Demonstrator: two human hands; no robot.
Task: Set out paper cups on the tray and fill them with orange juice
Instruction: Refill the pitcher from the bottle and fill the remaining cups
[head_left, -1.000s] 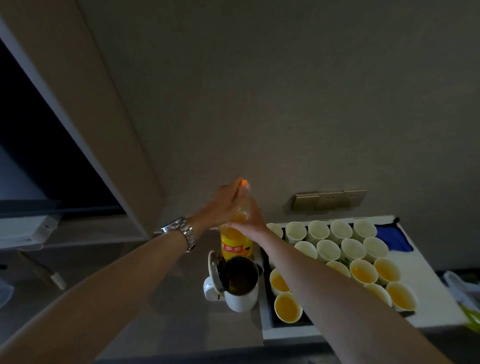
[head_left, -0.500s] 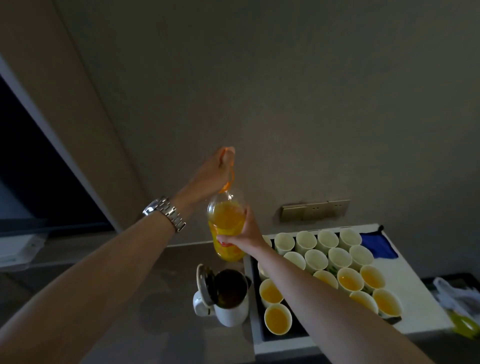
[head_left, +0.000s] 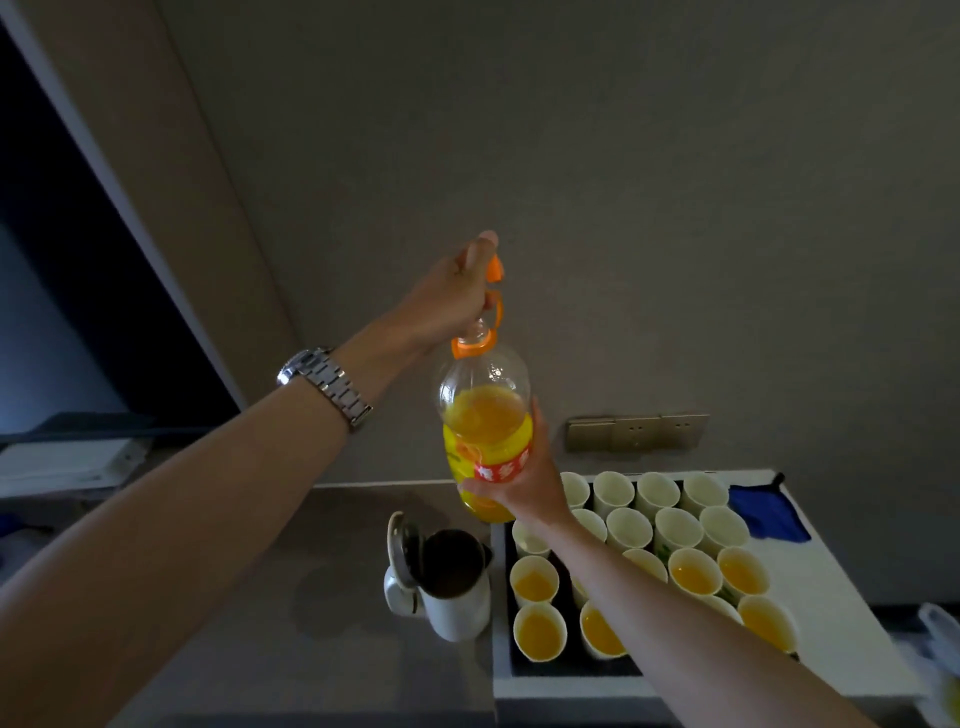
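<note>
Bottle: the juice bottle (head_left: 485, 431) is held upright in the air above the worktop (head_left: 291, 597), just left of the tray (head_left: 571, 686); it looks roughly half full.
Left hand: the left hand (head_left: 449, 296) is at the bottle's top, fingers curled about the orange cap (head_left: 493, 267); whether the cap is on or off the neck cannot be told.
Right hand: the right hand (head_left: 524, 483) wraps the lower body of the bottle at its label and carries its weight.
Cups: paper cups (head_left: 628, 527) stand packed in rows on the tray; those in the near rows show orange juice, those in the far rows by the wall look empty.
Done: the setting-out appears finished, and roughly the near half of the cups is filled.
Left: the far rows are not yet poured; the bottle likely holds enough for several more.
Nearby: a white kettle (head_left: 452, 587) with its lid open stands on the worktop just left of the tray; a blue cloth (head_left: 769, 512) lies at the tray's far right corner.
</note>
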